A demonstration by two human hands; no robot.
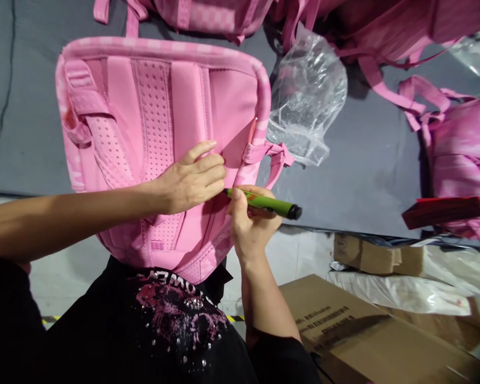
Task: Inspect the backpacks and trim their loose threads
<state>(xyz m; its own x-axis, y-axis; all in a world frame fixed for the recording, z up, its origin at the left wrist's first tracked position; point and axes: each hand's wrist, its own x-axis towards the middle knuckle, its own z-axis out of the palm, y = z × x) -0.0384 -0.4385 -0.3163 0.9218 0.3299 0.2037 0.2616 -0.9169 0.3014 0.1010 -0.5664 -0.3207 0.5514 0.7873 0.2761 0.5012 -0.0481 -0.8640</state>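
A pink backpack (pixel 156 122) lies with its padded, perforated back panel facing up, its lower end against my body. My left hand (pixel 198 178) rests palm down on the panel's right pad, its fingers bent together over the pad's edge and gripping it. My right hand (pixel 254 213) is closed around a green marker pen (pixel 278 206) with a black end. The pen's dark tip points left, close to my left fingertips and the backpack's surface. Whether the tip touches the fabric, I cannot tell. A pink side strap (pixel 278 157) sticks out to the right.
A crumpled clear plastic bag (pixel 308 96) lies right of the backpack on the grey table (pixel 368 149). More pink backpacks (pixel 468 149) sit at the back and right. A red box (pixel 444 210) is near the table edge; cardboard cartons (pixel 344 325) stand below.
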